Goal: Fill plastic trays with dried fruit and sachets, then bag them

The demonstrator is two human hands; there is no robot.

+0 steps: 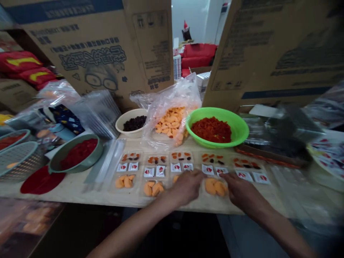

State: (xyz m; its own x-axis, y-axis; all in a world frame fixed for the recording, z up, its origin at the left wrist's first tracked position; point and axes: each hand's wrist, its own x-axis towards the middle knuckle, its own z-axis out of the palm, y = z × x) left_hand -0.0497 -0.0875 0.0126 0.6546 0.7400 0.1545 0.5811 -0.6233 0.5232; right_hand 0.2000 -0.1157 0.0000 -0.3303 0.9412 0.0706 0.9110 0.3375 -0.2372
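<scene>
Several clear plastic trays stand in a row on the table, each with orange puffy pieces, white sachets with red print and small dried bits. My left hand [188,186] is closed, its fingertips at the left side of the fourth tray [213,203], beside a sachet [208,169]. What it pinches, if anything, is hidden. On that tray's right side, my right hand [243,191] has its fingers together on the other sachet [221,171]. Orange pieces [215,187] lie between my hands. My left hand partly covers the third tray; the fifth tray [247,168] lies beyond my right hand.
Behind the trays are a cream bowl [119,125] of dark dried fruit, a plastic bag [188,93] of orange pieces and a green basin [240,129] of red-orange bits. A grey-green bowl [94,152] stands left, a sachet-filled container [321,179] right. Cardboard boxes [145,46] rise behind.
</scene>
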